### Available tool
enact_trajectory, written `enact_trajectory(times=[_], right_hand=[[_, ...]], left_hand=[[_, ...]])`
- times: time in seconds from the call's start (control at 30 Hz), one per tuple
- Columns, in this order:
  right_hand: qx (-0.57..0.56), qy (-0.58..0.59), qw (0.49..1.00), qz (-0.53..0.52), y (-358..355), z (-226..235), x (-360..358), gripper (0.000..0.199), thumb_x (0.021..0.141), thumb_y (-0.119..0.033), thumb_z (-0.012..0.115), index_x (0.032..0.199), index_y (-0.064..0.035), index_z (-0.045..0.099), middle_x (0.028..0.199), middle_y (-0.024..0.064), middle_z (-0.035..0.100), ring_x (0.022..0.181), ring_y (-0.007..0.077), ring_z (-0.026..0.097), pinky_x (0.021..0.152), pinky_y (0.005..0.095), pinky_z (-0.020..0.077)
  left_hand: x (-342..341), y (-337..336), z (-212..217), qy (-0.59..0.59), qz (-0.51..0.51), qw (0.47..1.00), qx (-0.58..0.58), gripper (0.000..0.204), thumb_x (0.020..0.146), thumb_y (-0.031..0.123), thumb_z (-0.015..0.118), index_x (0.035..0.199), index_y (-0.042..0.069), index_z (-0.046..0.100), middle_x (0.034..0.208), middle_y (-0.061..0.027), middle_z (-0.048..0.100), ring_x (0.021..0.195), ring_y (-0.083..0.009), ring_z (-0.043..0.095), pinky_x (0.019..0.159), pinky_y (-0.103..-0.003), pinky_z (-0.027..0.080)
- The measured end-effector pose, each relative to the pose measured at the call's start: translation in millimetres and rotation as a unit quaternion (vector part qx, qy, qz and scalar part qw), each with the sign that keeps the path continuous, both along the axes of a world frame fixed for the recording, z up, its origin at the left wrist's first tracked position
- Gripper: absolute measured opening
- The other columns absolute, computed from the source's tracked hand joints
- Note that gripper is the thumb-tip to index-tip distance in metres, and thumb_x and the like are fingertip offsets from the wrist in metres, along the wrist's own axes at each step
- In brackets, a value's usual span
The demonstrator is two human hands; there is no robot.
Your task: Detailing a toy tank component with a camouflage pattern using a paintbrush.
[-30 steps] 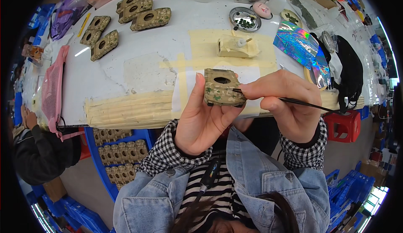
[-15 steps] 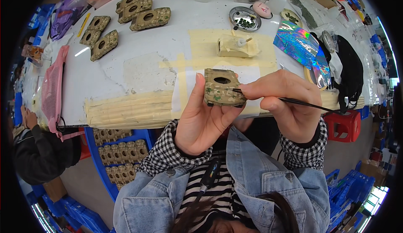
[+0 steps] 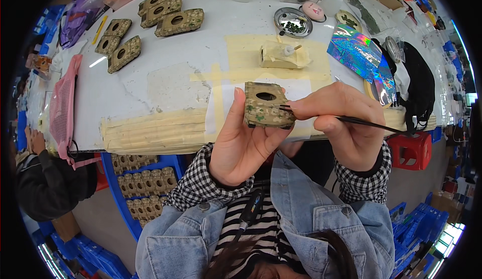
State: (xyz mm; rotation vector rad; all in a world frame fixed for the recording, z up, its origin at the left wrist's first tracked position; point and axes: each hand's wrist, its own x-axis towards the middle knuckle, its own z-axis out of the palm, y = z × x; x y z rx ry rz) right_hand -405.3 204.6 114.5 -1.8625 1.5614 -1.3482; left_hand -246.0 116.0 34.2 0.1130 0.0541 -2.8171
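Held above the table's near edge is a camouflage model tank hull (image 3: 261, 113) with a dark oval hole in its top. My left hand (image 3: 246, 148) is closed on it, thumb on its left side and fingers beneath. Between the fingers of my right hand (image 3: 346, 123) are black tweezers (image 3: 369, 123), their handle slanting out to the right. The tweezer tips meet or hover just over the hull's right side; whether they touch, or pinch some tiny part, is too small to tell. Past the hull stands a tape-covered block (image 3: 281, 58) with a small white nozzle-tipped bottle.
More camouflage hulls (image 3: 179, 22) lie at the back left. A round metal dish (image 3: 292, 22) of small dark green pieces sits at the back right, near iridescent film (image 3: 354, 50). A blue tray (image 3: 120, 193) below left holds rows of hulls. Another person's arm (image 3: 47, 173) is at far left.
The tweezer tips have parted slightly and shifted a little to the right along the hull. My left hand and the hull stay in place.
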Motion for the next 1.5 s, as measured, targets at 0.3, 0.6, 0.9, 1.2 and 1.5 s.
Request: enact_trajectory(times=[0.3, 0.6, 0.9, 1.2, 1.5], right_hand=[[-0.044, -0.180, 0.977, -0.102, 6.7, -13.9, 0.1, 0.034, 0.096, -0.026, 0.047, 0.106, 0.0067, 0.049, 0.089, 0.0152, 0.059, 0.081, 0.0253, 0.066, 0.071, 0.0329, 0.0541], [-0.059, -0.220, 0.973, -0.028, 18.5, -30.6, 5.0, 0.037, 0.085, -0.018, 0.067, 0.109, 0.0039, 0.049, 0.098, 0.0121, 0.058, 0.088, 0.0175, 0.062, 0.077, 0.0278, 0.0490], [-0.091, -0.015, 0.992, 0.083, 21.6, -26.2, -1.7, 0.033, 0.069, -0.021, 0.077, 0.096, -0.0019, 0.068, 0.092, 0.0088, 0.067, 0.094, 0.0291, 0.063, 0.083, 0.0404, 0.0492], [-0.098, -0.131, 0.986, 0.001, 23.8, -31.0, 4.7, 0.018, 0.083, -0.014, 0.066, 0.096, -0.0017, 0.065, 0.094, 0.0133, 0.063, 0.088, 0.0257, 0.062, 0.086, 0.0396, 0.0476], [-0.096, 0.169, 0.938, -0.288, -24.0, -37.7, -28.2, 0.013, 0.079, -0.005, 0.066, 0.092, -0.0049, 0.066, 0.077, 0.0073, 0.063, 0.072, 0.0220, 0.056, 0.071, 0.0306, 0.0450]], left_hand=[[1.4, -2.2, -5.1, 0.032, -0.010, 0.999, 0.040, 0.062, 0.097, 0.048, 0.028, 0.136, -0.001, 0.030, 0.126, -0.0218, 0.048, 0.119, -0.0317, 0.049, 0.098, -0.037, 0.049], [4.3, -4.6, -7.1, 0.022, 0.028, 0.994, -0.099, 0.068, 0.096, 0.040, 0.038, 0.144, 0.000, 0.011, 0.133, -0.0248, 0.040, 0.109, -0.0312, 0.056, 0.095, -0.040, 0.047], [4.3, -7.9, -1.9, -0.016, 0.042, 0.969, -0.243, 0.071, 0.092, 0.037, 0.043, 0.145, 0.003, 0.011, 0.143, -0.0269, 0.028, 0.103, -0.0319, 0.059, 0.087, -0.043, 0.051], [5.5, -8.3, -1.1, -0.005, 0.035, 0.970, -0.240, 0.071, 0.093, 0.039, 0.043, 0.145, 0.005, 0.008, 0.142, -0.0255, 0.029, 0.107, -0.0318, 0.056, 0.090, -0.043, 0.050], [6.5, -9.2, -4.9, 0.095, 0.031, 0.995, -0.008, 0.061, 0.098, 0.047, 0.026, 0.142, 0.005, 0.022, 0.133, -0.0229, 0.041, 0.118, -0.0330, 0.050, 0.099, -0.041, 0.046]])
